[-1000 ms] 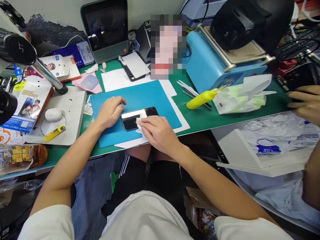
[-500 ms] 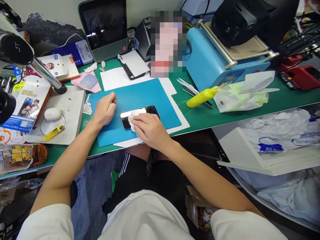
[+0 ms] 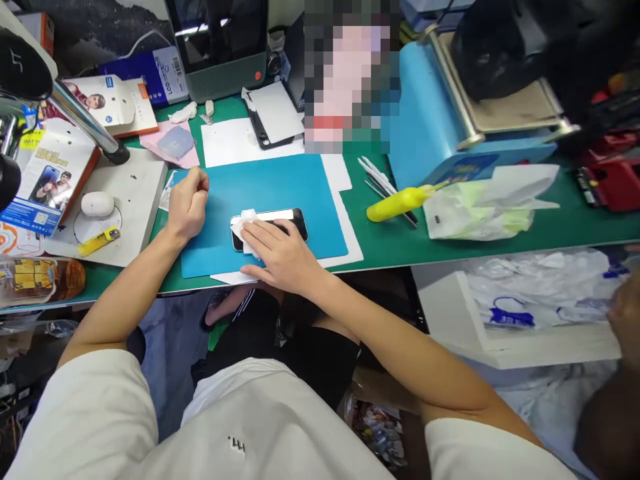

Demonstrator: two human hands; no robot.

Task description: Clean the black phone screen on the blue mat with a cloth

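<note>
A smartphone (image 3: 299, 223) lies screen up on a blue mat (image 3: 320, 180). With its fingers extended, my right hand (image 3: 283, 257) presses a folded white tissue (image 3: 246, 220) onto the phone's left end; the thumb stands apart at the near edge. The hand covers part of the screen. My left hand (image 3: 189, 203) is curled into a fist at the mat's left edge, apart from the phone, and nothing shows in it.
A yellow bottle (image 3: 397, 205), tweezers (image 3: 383, 180) and a tissue pack (image 3: 480, 213) lie right of the mat. Behind them is a blue machine (image 3: 425, 120). A yellow lighter (image 3: 99, 241) and white earbud case (image 3: 98, 204) sit left. Another person's arm (image 3: 623, 320) shows far right.
My right hand has slid the tissue leftward over the phone to its left end, with fingers flatter now. My left hand has curled into a fist and drawn left. The view has shifted.
</note>
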